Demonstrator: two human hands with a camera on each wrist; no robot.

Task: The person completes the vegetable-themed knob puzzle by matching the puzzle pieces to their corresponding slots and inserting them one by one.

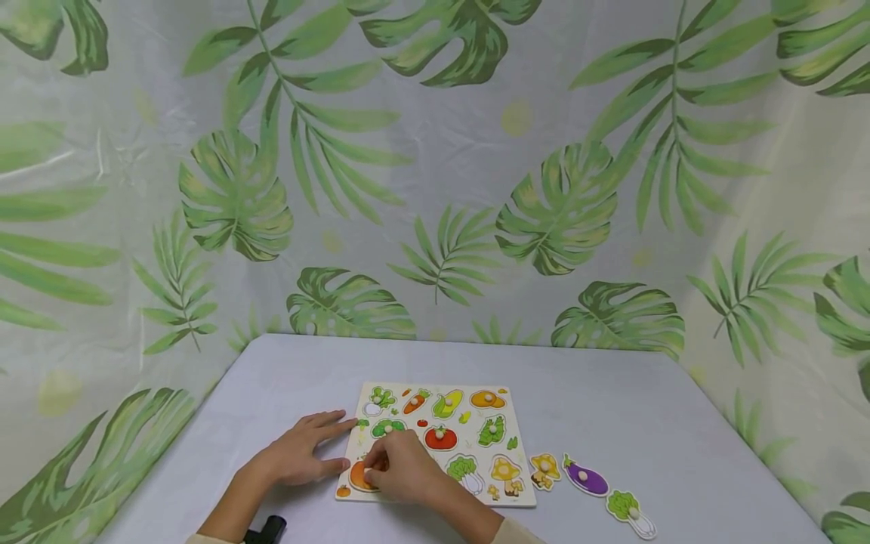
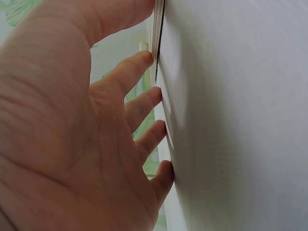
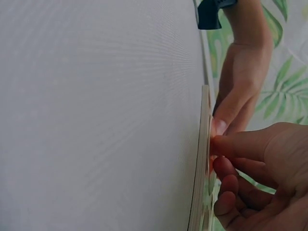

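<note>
A wooden vegetable puzzle board (image 1: 526,496) lies flat on the table. At its near left corner, my right hand (image 1: 411,470) pinches an orange pumpkin piece (image 1: 358,478) between thumb and fingers, low over the board. The knob is hidden by the fingers. My left hand (image 1: 302,451) is spread along the board's left edge, its thumb tip close beside the pumpkin. In the left wrist view the fingers (image 2: 143,103) reach out straight with fingertips at the table and board edge. Knobbed pieces such as the tomato (image 1: 440,437) and the corn (image 1: 448,404) sit in the board.
Right of the board lie a loose mushroom piece (image 1: 544,474), a purple eggplant piece (image 1: 590,481) and a leafy green vegetable piece (image 1: 627,508). The white table (image 1: 598,400) meets a leaf-patterned curtain (image 1: 462,174) behind. A black strap end (image 1: 270,529) shows at the left wrist.
</note>
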